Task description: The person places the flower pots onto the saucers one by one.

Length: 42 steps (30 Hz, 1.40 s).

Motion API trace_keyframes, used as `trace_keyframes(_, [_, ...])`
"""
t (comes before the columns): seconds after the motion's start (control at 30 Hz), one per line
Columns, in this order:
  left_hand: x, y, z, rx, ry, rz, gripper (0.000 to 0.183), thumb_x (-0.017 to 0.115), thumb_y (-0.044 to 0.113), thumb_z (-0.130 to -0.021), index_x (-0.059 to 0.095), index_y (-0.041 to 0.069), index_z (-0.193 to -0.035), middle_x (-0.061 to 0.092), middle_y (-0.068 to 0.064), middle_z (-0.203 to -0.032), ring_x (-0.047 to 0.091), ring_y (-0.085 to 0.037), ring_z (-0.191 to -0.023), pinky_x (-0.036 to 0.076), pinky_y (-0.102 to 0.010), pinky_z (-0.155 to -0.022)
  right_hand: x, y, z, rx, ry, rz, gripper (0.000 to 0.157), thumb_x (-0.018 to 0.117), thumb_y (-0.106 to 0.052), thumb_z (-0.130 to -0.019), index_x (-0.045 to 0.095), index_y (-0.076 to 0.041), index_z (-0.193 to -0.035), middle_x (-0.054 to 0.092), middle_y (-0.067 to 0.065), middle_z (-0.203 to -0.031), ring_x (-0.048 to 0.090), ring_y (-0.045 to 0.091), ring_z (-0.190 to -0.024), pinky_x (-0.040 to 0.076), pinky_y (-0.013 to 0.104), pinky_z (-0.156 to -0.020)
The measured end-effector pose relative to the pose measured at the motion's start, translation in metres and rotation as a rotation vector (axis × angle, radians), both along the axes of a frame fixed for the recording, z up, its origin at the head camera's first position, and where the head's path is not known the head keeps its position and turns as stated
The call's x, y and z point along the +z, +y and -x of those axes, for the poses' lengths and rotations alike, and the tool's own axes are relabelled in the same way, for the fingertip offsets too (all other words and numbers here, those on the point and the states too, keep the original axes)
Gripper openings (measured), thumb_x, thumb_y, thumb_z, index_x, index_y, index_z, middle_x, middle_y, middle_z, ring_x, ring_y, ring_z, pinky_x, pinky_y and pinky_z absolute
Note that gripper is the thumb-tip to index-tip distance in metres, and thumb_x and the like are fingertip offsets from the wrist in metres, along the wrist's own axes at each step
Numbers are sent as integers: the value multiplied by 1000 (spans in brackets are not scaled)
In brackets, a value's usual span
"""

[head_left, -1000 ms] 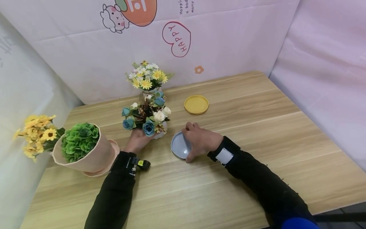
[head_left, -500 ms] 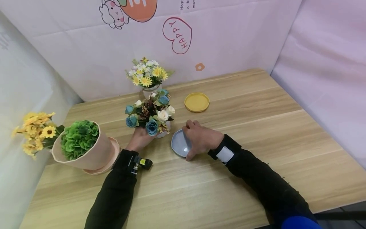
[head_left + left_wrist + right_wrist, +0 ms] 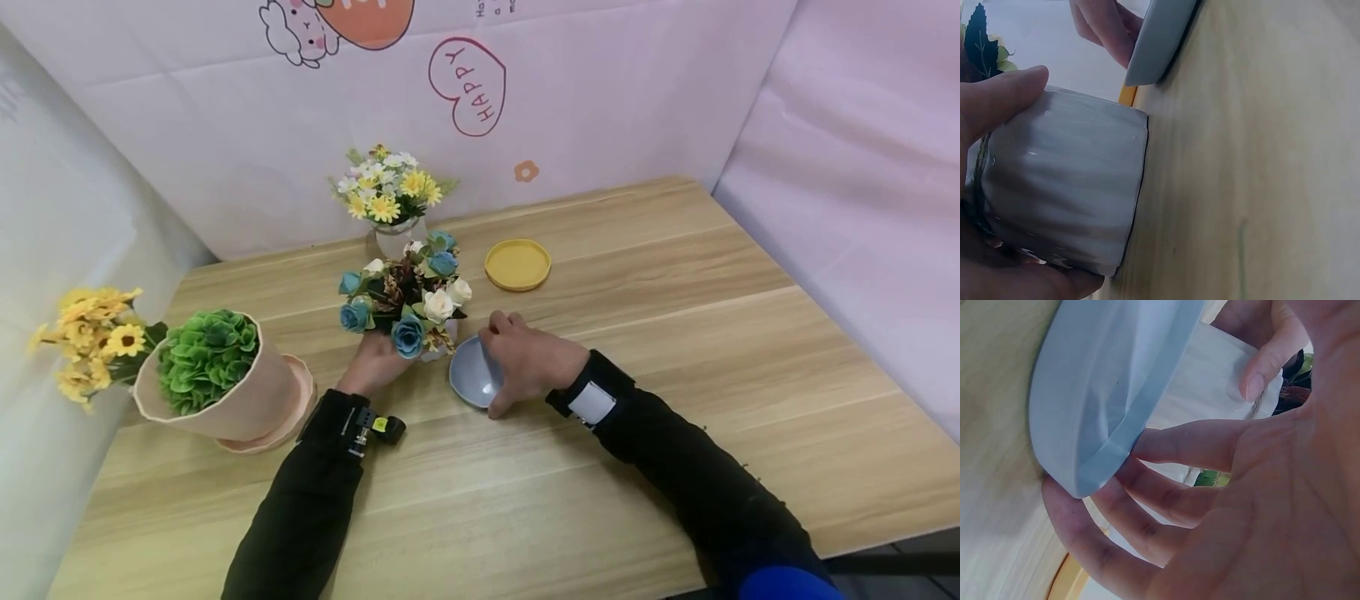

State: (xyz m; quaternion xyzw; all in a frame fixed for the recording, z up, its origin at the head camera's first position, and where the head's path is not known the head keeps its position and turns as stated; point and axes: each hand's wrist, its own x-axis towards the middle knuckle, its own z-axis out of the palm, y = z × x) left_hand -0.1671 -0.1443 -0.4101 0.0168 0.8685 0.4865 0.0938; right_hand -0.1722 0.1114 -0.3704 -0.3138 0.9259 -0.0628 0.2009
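My left hand (image 3: pixel 375 364) grips a white ribbed flowerpot (image 3: pixel 1066 175), thumb on one side and fingers on the other, as the left wrist view shows. Blue and cream artificial roses (image 3: pixel 408 304) fill this pot and cover much of it in the head view. The pot's base is at or barely above the tabletop; which, I cannot tell. Just right of it lies a blue-grey saucer (image 3: pixel 471 375) on the table. My right hand (image 3: pixel 536 362) holds the saucer by its rim, with fingertips (image 3: pixel 1060 490) against the edge in the right wrist view.
A yellow saucer (image 3: pixel 517 265) lies farther back. Behind the roses stands a pot of yellow and white daisies (image 3: pixel 386 187). At left, a large pink planter (image 3: pixel 258 392) with green leaves stands on a pink saucer (image 3: pixel 303 396), near yellow flowers (image 3: pixel 97 342). Cloth walls surround the table.
My left hand and the rose pot have shifted slightly right, closer to the blue-grey saucer. The right hand keeps its hold and the saucer stays put. The head view has tilted down a little.
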Motion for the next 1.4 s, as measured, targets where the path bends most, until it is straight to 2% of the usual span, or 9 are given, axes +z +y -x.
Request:
trace_keyframes(0.1, [1,1,1,-7,-9,3,26,69,18,-96,55,9,-76,39,11,-60,46,-10,-66,43,-25,-69,2,0,0,-2,-1,2,107,94,-53,-73,47,0,-154,44,17,-148,45,32,-130,58,39,-98])
trace_keyframes(0.23, [1,2,1,-14,-6,-1,41,70,17,-94,42,19,-65,33,12,-53,41,-9,-59,42,-25,-66,4,-1,0,-6,-6,3,107,94,-52,-73,46,0,-154,44,17,-148,45,32,-129,59,39,-98])
trace_keyframes(0.37, [2,4,-1,-1,-1,4,20,70,18,-94,64,-1,-92,53,2,-71,54,-15,-76,48,-27,-76,3,-1,1,-6,-6,4,109,94,-52,-73,45,-1,-155,43,17,-148,45,32,-130,59,39,-98])
trace_keyframes(0.47, [1,6,-3,10,11,10,44,68,18,-94,60,-8,-129,62,-8,-96,60,-23,-98,50,-29,-88,1,-1,1,-2,-6,3,109,94,-53,-73,44,-1,-156,43,17,-149,45,33,-130,59,39,-97])
trace_keyframes(0.7, [1,8,-3,16,32,72,31,64,19,-96,64,-9,-110,57,-6,-84,60,-27,-90,51,-29,-80,-2,-2,1,1,-8,-1,109,93,-53,-74,44,-1,-156,43,17,-150,45,32,-130,59,38,-96])
trace_keyframes(0.87, [1,8,-3,-7,81,113,43,60,18,-99,61,-11,-131,66,-21,-103,63,-35,-102,56,-42,-94,-2,-3,1,8,-3,-1,109,93,-53,-74,44,0,-156,43,17,-150,45,33,-130,59,38,-97])
trace_keyframes(1.07, [2,5,-2,-22,132,30,65,63,13,-96,42,-9,-153,55,-31,-147,55,-42,-132,44,-55,-120,-1,-5,1,18,8,5,107,93,-53,-74,45,0,-154,44,17,-148,45,33,-130,59,39,-98])
trace_keyframes(1.33, [10,-1,-5,-20,125,-3,70,62,11,-96,34,-9,-157,47,-30,-156,49,-42,-140,37,-55,-126,-1,-7,4,28,-11,0,112,92,-56,-75,41,0,-157,42,18,-151,44,34,-132,58,41,-102])
trace_keyframes(1.4, [13,-2,-8,-22,121,-14,64,62,10,-95,42,-11,-152,54,-30,-147,57,-38,-128,48,-47,-116,-1,-7,5,28,-21,4,116,92,-58,-74,38,0,-159,41,18,-152,44,33,-133,57,41,-104])
